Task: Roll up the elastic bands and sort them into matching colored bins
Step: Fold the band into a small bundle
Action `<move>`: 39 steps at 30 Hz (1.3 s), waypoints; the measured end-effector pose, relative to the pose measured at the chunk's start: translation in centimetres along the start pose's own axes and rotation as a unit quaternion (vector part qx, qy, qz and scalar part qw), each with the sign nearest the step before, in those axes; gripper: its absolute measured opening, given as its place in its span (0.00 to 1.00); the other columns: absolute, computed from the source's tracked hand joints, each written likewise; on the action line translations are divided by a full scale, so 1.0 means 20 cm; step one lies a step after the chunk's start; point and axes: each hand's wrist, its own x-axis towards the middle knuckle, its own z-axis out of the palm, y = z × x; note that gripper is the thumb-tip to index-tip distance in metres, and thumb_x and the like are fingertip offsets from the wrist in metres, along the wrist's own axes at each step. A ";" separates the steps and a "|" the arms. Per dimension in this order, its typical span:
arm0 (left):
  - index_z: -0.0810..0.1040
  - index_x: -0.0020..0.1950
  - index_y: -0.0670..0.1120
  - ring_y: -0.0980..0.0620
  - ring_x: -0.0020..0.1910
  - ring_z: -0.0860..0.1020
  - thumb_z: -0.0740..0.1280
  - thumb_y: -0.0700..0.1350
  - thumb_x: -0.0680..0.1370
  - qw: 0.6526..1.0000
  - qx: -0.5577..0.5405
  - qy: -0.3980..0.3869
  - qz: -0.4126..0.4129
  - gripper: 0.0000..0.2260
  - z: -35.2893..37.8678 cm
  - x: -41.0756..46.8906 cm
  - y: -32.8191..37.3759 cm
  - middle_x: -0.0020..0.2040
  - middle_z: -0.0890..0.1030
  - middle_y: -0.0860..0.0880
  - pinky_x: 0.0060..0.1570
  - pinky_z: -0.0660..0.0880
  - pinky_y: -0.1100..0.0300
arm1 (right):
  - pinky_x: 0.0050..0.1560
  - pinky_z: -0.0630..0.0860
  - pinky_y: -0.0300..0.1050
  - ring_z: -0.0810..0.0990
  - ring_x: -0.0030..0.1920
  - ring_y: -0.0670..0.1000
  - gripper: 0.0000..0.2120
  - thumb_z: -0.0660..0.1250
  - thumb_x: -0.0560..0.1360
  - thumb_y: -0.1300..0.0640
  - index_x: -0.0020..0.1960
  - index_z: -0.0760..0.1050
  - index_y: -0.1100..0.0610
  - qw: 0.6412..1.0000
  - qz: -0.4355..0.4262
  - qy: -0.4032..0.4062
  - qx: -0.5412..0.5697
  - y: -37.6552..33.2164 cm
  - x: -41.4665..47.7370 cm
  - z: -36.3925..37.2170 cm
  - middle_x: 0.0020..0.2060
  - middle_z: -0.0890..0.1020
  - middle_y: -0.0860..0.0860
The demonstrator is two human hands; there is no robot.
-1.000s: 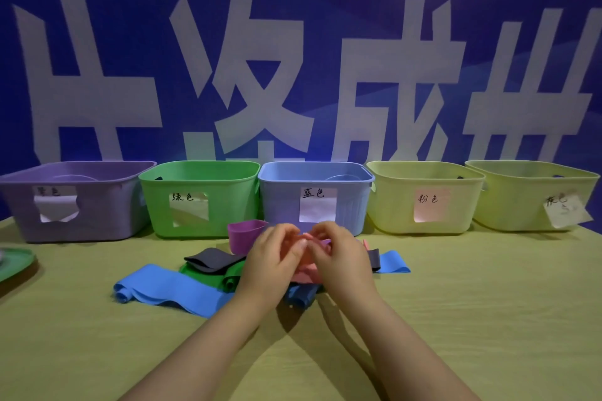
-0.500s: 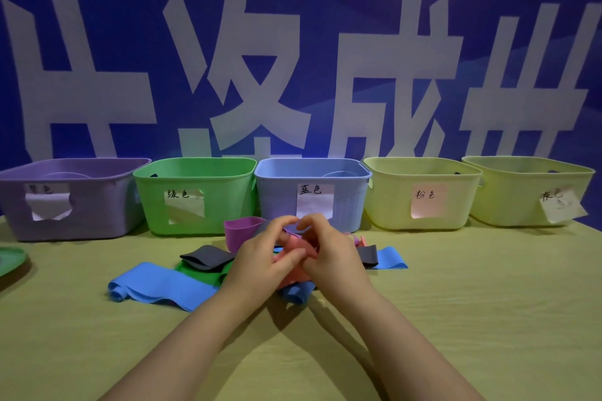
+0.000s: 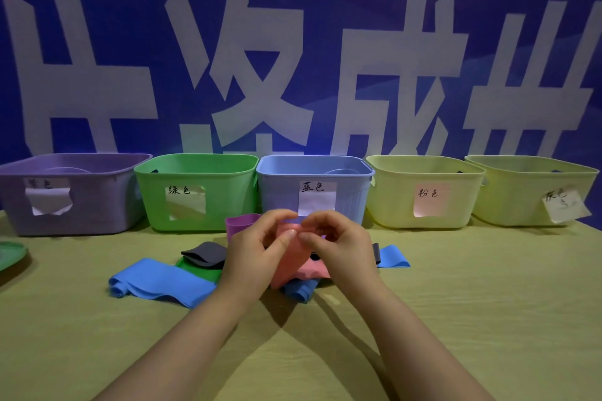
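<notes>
- Pink flat elastic band (image 3: 290, 265): its top end is pinched at the fingers (image 3: 288, 235). The rest hangs below them, and the tail reaches the pile on the desk (image 3: 488, 309). Its long axis runs from the fingers down and toward the person.
- Left hand (image 3: 250, 257) and right hand (image 3: 342, 247): both grip the band's top edge, thumb tips almost meeting. The fingers are curled and clamped on the pink material. The grip is shared, so neither hand is nearer.
- Judgement: the roll looks barely begun. The next turn should wind downward along that axis.
- Pale yellow-green plastic bin with the pink paper label (image 3: 391, 205): beyond the fingers and to their right, so the right hand is closer to it.
- Under and beside the fingers: a long blue flat band (image 3: 163, 283) to their left and a dark grey folded band (image 3: 205, 252) lying on a green one. A purple looped band (image 3: 242, 223) stands just beyond.
- Desk: covered in yellow-green cloth. A blue backdrop with large white characters (image 3: 293, 42) stands behind the row of bins.
</notes>
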 end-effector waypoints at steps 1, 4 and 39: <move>0.78 0.47 0.61 0.56 0.47 0.80 0.68 0.48 0.73 1.000 -0.004 0.008 0.001 0.08 0.00 0.00 0.00 0.44 0.82 0.57 0.49 0.77 0.52 | 0.46 0.79 0.51 0.78 0.39 0.45 0.15 0.72 0.68 0.63 0.36 0.77 0.42 1.000 -0.004 -0.002 -0.001 0.00 0.00 0.00 0.34 0.81 0.40; 0.79 0.42 0.58 0.57 0.43 0.80 0.69 0.38 0.74 1.000 0.004 0.020 -0.007 0.13 0.00 0.00 0.01 0.41 0.83 0.57 0.49 0.78 0.52 | 0.46 0.78 0.49 0.78 0.39 0.45 0.14 0.72 0.68 0.62 0.37 0.76 0.42 1.000 -0.006 -0.004 -0.014 0.01 0.00 0.01 0.36 0.81 0.43; 0.78 0.41 0.55 0.57 0.41 0.78 0.66 0.51 0.70 0.997 0.057 0.001 0.061 0.03 -0.02 0.03 0.02 0.39 0.81 0.55 0.40 0.73 0.61 | 0.45 0.66 0.35 0.72 0.46 0.48 0.08 0.62 0.78 0.53 0.46 0.78 0.55 0.978 -0.091 -0.059 -0.177 -0.03 0.01 -0.01 0.41 0.76 0.47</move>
